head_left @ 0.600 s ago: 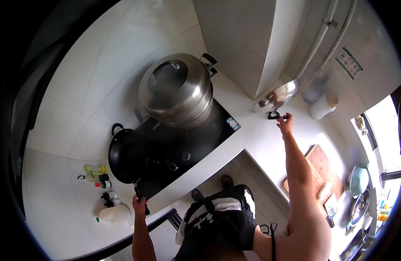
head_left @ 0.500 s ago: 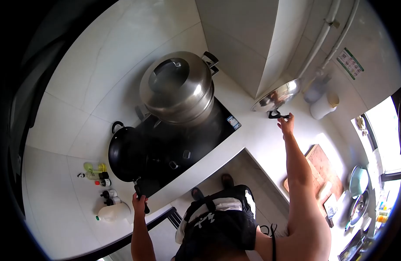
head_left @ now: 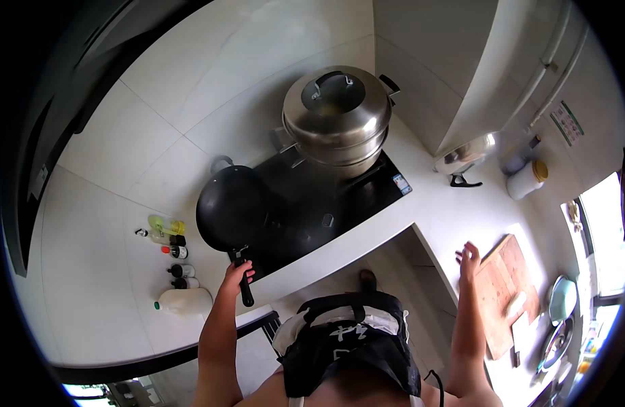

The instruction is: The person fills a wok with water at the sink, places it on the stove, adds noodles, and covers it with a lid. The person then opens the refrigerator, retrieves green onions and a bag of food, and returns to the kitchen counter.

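Note:
My left hand (head_left: 238, 274) is wrapped round the black handle of the dark wok (head_left: 232, 209), which sits at the left end of the black cooktop (head_left: 306, 234). My right hand (head_left: 469, 258) is raised over the counter edge with its fingers apart and nothing in it, left of the wooden cutting board (head_left: 499, 278). Against the wall at the right leans a shiny metal lid (head_left: 465, 154) with a black handle. A large steel steamer pot (head_left: 339, 122) with a domed lid stands on the cooktop's back right.
Several bottles stand at the left, with a large white jug (head_left: 185, 301) nearest me. At the right are a white jar (head_left: 523, 182), a cleaver (head_left: 520, 334) by the board, and a pale green bowl (head_left: 562, 298). Pipes run up the wall.
My right hand has let go of the lid's handle and come back toward me. The view has shifted, and my left hand still holds the wok handle.

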Available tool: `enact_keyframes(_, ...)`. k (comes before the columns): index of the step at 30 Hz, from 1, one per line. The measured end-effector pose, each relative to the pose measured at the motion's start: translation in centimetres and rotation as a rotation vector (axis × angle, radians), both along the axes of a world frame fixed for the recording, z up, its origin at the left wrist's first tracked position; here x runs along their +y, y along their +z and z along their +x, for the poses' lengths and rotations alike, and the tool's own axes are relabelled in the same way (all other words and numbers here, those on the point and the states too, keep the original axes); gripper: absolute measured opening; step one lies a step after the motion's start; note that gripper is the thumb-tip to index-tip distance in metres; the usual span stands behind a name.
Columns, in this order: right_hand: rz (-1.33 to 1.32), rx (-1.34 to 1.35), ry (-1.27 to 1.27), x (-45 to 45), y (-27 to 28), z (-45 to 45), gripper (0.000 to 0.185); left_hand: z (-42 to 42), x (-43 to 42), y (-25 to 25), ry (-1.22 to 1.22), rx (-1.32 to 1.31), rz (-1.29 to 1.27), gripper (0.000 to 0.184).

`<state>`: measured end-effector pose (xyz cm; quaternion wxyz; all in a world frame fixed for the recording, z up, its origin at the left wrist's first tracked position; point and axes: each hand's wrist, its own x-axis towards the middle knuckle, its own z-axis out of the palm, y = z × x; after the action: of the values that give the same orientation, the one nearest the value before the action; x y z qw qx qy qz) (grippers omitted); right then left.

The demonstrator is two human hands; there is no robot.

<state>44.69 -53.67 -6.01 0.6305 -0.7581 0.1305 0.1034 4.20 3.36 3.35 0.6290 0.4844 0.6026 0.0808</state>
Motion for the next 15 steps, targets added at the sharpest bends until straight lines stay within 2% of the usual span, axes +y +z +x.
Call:
enact_keyframes(1,0.042,-0.002,0.001,-1.2,-1.1,-3.0,0.03,0.2,0.3,-0.1,-0.014,-0.005,-0.01,0.021)
enact_keyframes(3,0.037,0.01,0.013,-3.0,-1.8,-9.5,0.026,0.0,0.9,-0.1,-0.043,-0.071,-0.263,0.02)
enact_keyframes(4,0.018,-0.057,0.003,-3.6,-2.1,-12.7,0.022,-0.6,1.5,-1.0,-0.074,-0.19,-0.33,0.023)
enact_keyframes(7,0.074,0.003,-0.022,-5.6,-3.1,-22.7,0.015,-0.6,1.3,-1.0,-0.084,-0.236,-0.328,0.029)
enact_keyframes(9,0.008,0.144,-0.13,-5.5,-1.0,-29.2,0.014,-0.5,1.2,-1.7,-0.095,-0.231,-0.281,0.03)
enact_keyframes(12,0.104,0.26,-0.23,-7.7,-0.5,-38.3,0.015,-1.5,1.3,-2.5,-0.093,-0.234,-0.215,0.032)
enact_keyframes(15,-0.011,0.359,-0.303,-10.3,0.5,-45.1,0.016,-1.9,-1.8,0.1,-0.127,-0.256,-0.144,0.026)
